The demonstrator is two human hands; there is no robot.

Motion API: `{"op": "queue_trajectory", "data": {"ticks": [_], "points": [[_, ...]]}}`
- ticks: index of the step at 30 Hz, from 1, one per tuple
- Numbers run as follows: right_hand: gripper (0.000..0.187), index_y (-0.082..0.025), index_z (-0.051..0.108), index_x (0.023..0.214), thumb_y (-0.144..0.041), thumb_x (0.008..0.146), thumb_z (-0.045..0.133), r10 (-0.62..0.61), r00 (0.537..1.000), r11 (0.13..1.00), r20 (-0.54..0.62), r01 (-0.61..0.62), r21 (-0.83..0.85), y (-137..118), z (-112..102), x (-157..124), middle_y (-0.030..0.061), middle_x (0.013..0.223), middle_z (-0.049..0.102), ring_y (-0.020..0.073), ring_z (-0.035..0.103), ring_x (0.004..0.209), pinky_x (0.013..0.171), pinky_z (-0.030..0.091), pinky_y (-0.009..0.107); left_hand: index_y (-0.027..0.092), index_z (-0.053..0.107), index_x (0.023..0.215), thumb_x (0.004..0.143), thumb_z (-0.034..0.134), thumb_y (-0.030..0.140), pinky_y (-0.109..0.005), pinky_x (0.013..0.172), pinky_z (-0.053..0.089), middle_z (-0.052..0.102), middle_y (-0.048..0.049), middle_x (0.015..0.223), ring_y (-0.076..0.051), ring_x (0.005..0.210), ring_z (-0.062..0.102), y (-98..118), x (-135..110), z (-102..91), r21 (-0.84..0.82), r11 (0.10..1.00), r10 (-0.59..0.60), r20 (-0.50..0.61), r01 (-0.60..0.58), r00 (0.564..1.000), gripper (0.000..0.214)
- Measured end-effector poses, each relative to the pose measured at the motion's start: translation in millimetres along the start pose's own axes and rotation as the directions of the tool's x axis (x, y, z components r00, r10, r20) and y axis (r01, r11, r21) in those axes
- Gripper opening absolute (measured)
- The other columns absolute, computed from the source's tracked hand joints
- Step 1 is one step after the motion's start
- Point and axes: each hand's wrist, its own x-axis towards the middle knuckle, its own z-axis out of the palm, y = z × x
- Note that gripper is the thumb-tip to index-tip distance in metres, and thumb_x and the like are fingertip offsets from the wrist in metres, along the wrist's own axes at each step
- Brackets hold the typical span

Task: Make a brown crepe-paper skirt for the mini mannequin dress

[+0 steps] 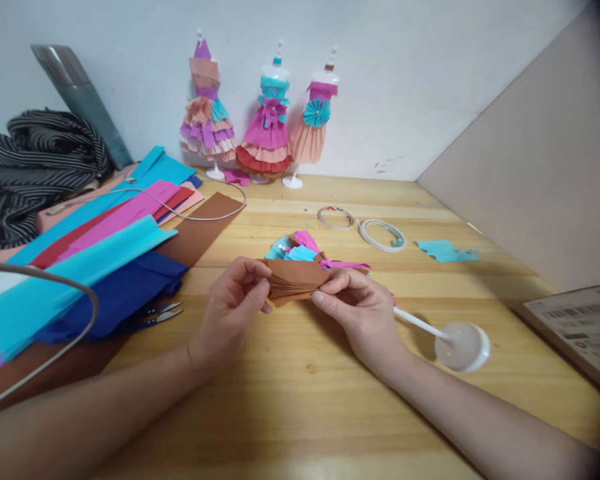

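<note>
Between my two hands is a folded, layered strip of brown crepe paper (296, 279), held just above the wooden table. My left hand (237, 300) pinches its left end between thumb and fingers. At the right end, my right hand (363, 310) grips it the same way. Just behind the strip lie pink and light-blue paper pieces (303, 250), partly hidden by it. A white dress-form stand (460, 345) lies on its side to the right of my right hand, its upper part hidden behind that hand.
Three dress forms in paper dresses (264, 150) stand against the wall. Crepe paper sheets (90, 267), scissors (155, 317) and a looping cable (93, 310) crowd the left. Tape rolls (384, 235), a light-blue scrap (445, 251) and a cardboard box (575, 327) are on the right.
</note>
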Motion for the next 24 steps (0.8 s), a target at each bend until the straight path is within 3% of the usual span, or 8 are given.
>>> {"op": "queue_trajectory", "data": {"ticks": [4, 12, 18, 24], "points": [[0.025, -0.020, 0.058, 0.058, -0.031, 0.062, 0.080, 0.032, 0.999, 0.999, -0.016, -0.031, 0.035, 2, -1, 0, -0.0021, 0.060, 0.056, 0.0122, 0.049, 0.057, 0.054, 0.041, 0.026, 0.018, 0.057, 0.091, 0.082, 0.059, 0.026, -0.020, 0.055, 0.050, 0.055, 0.0005, 0.080, -0.009, 0.062, 0.053, 0, -2, -2.2, 0.024, 0.999, 0.039, 0.038, -0.040, 0.999, 0.012], [0.023, -0.020, 0.059, 0.059, -0.029, 0.063, 0.080, 0.053, 0.999, 0.997, 0.013, -0.054, 0.063, 2, 0, 0, -0.0015, 0.061, 0.057, 0.0130, 0.050, 0.058, 0.057, 0.043, 0.028, 0.028, 0.050, 0.122, 0.068, 0.076, 0.022, -0.026, 0.069, 0.053, 0.060, -0.0032, 0.101, -0.015, 0.079, 0.060, -8, -5, -2.5, 0.040, 0.999, 0.021, 0.174, -0.028, 0.984, 0.061], [0.023, -0.019, 0.060, 0.057, -0.027, 0.062, 0.081, 0.086, 0.995, 0.990, 0.052, -0.091, 0.106, 1, 1, 0, -0.0021, 0.061, 0.059, 0.0115, 0.051, 0.057, 0.056, 0.041, 0.026, 0.027, 0.055, 0.121, 0.076, 0.068, 0.019, -0.029, 0.078, 0.052, 0.064, -0.0045, 0.107, -0.017, 0.090, 0.062, -14, -8, -3.7, 0.193, 0.976, 0.072, 0.172, -0.105, 0.982, 0.047], [0.025, -0.019, 0.059, 0.057, -0.029, 0.062, 0.081, 0.136, 0.988, 0.986, 0.068, -0.142, 0.092, 4, 0, 0, -0.0020, 0.060, 0.058, 0.0128, 0.052, 0.057, 0.056, 0.042, 0.027, 0.021, 0.064, 0.107, 0.074, 0.068, 0.017, -0.022, 0.059, 0.051, 0.069, -0.0025, 0.086, -0.011, 0.065, 0.062, -9, -8, -3.3, 0.207, 0.977, 0.011, 0.170, -0.046, 0.985, 0.033]]}}
